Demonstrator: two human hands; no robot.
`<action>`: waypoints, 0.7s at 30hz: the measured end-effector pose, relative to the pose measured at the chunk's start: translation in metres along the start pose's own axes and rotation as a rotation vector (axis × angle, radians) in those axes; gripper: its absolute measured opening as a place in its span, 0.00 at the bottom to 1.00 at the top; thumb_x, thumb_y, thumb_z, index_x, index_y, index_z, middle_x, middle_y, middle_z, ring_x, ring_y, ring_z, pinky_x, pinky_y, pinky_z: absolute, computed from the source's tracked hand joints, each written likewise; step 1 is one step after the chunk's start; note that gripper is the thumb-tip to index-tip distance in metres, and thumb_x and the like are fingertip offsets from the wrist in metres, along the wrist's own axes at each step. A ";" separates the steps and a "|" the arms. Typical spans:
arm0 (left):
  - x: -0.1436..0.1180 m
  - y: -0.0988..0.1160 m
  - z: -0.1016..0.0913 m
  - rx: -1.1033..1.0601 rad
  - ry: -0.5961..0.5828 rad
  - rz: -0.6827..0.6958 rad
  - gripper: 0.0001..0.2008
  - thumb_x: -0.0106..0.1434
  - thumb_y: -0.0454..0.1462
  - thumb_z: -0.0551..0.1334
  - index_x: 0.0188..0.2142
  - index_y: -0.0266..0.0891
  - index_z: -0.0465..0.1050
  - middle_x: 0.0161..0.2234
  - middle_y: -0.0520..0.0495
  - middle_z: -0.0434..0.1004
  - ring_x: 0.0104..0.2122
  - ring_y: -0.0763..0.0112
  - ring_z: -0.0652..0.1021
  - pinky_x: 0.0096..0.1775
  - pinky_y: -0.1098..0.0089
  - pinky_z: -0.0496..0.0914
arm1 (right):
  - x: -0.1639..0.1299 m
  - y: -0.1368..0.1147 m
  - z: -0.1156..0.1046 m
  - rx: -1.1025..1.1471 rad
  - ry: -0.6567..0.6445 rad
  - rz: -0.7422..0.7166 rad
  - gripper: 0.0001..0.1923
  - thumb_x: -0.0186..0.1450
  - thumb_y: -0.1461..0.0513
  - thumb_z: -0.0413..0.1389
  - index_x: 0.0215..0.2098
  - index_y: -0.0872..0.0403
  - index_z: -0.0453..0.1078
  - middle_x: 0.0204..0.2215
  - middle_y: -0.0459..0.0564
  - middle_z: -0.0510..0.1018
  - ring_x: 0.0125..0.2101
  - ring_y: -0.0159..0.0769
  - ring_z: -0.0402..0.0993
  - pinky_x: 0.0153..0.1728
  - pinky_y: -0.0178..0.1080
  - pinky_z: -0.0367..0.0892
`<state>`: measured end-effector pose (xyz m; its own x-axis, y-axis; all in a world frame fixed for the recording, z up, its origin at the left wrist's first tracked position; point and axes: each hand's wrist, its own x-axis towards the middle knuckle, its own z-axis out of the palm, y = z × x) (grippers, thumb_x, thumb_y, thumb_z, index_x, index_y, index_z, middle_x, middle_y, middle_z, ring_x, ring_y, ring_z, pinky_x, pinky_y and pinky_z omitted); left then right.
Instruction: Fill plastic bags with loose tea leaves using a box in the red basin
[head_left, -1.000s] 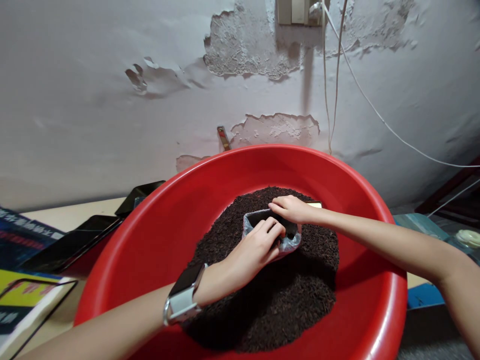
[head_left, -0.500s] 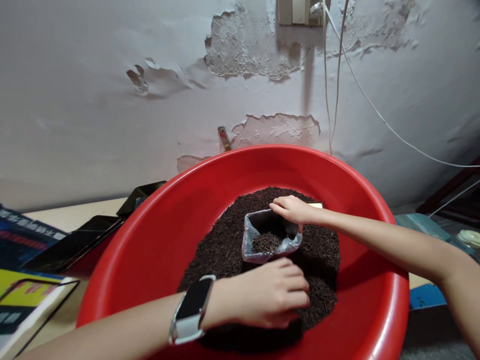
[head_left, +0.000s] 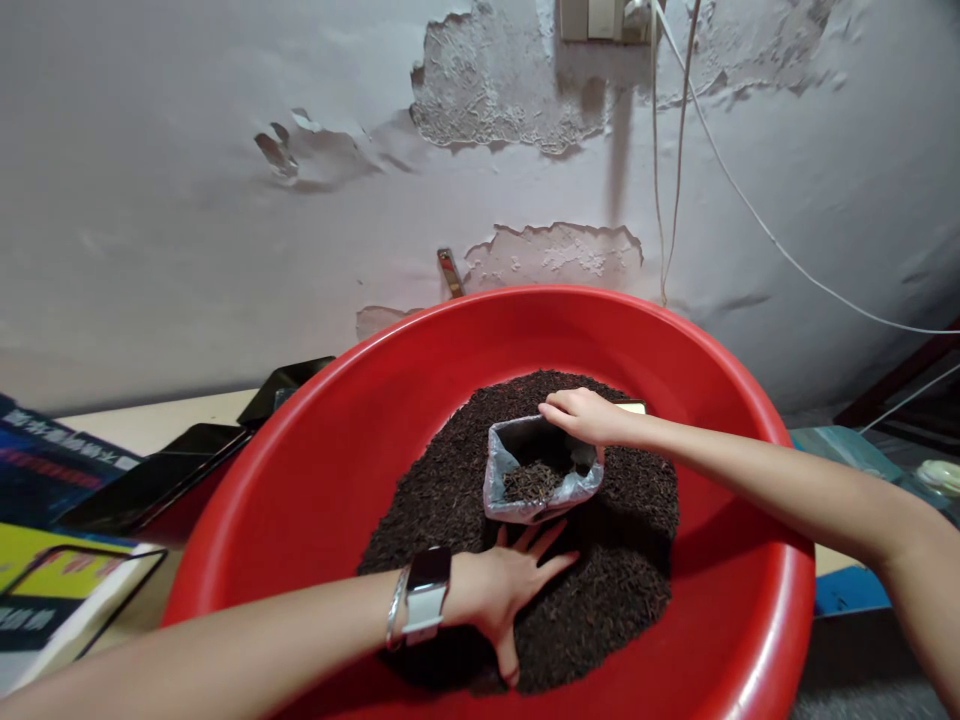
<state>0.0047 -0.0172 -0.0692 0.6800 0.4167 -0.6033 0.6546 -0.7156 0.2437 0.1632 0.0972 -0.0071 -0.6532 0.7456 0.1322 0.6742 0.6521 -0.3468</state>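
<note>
A big red plastic basin (head_left: 315, 480) holds a heap of dark loose granules (head_left: 622, 590). In the heap stands a small silvery bag (head_left: 525, 500), open at the top and partly filled with the same dark stuff. My right hand (head_left: 585, 418) pinches the bag's far rim and holds it open. My left hand (head_left: 510, 590), with a watch and a bangle on the wrist, lies palm down in the granules just in front of the bag, fingers spread and partly dug in.
A peeling grey wall rises right behind the basin, with white cables (head_left: 675, 150) hanging from a socket. Dark flat trays (head_left: 165, 480) and printed boxes (head_left: 52, 600) lie to the left. A blue object (head_left: 847, 590) sits to the right.
My left hand left the bag's mouth, dropped to the heap in front of it, then turned palm down and spread its fingers into the granules. My right hand kept hold of the rim.
</note>
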 end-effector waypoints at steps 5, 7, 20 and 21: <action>0.002 0.000 0.002 -0.007 -0.027 -0.016 0.67 0.31 0.41 0.74 0.64 0.40 0.34 0.60 0.21 0.47 0.53 0.36 0.65 0.47 0.44 0.62 | 0.000 -0.002 -0.001 0.000 -0.004 0.014 0.19 0.68 0.56 0.41 0.28 0.57 0.66 0.30 0.50 0.74 0.31 0.31 0.66 0.32 0.33 0.53; 0.002 0.000 0.004 -0.023 0.005 0.025 0.66 0.32 0.40 0.74 0.64 0.39 0.34 0.59 0.22 0.52 0.50 0.40 0.69 0.46 0.50 0.65 | 0.000 -0.001 -0.001 -0.004 -0.004 0.010 0.18 0.68 0.56 0.41 0.28 0.56 0.66 0.30 0.50 0.74 0.31 0.31 0.67 0.32 0.34 0.53; 0.008 -0.004 0.013 0.025 0.188 -0.034 0.49 0.43 0.31 0.71 0.62 0.38 0.48 0.60 0.30 0.51 0.59 0.47 0.57 0.55 0.57 0.59 | 0.000 -0.001 0.001 -0.010 0.007 -0.008 0.19 0.68 0.56 0.40 0.28 0.56 0.65 0.32 0.52 0.75 0.32 0.33 0.68 0.33 0.35 0.54; 0.008 -0.005 0.013 0.014 0.177 -0.043 0.48 0.43 0.31 0.71 0.61 0.37 0.49 0.60 0.29 0.51 0.58 0.46 0.58 0.55 0.57 0.59 | 0.000 -0.001 0.001 -0.016 0.007 -0.011 0.19 0.68 0.56 0.40 0.28 0.56 0.65 0.32 0.52 0.75 0.33 0.33 0.68 0.33 0.35 0.54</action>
<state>0.0025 -0.0176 -0.0847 0.7001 0.5380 -0.4694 0.6801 -0.7026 0.2091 0.1618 0.0968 -0.0076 -0.6580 0.7395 0.1423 0.6728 0.6622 -0.3300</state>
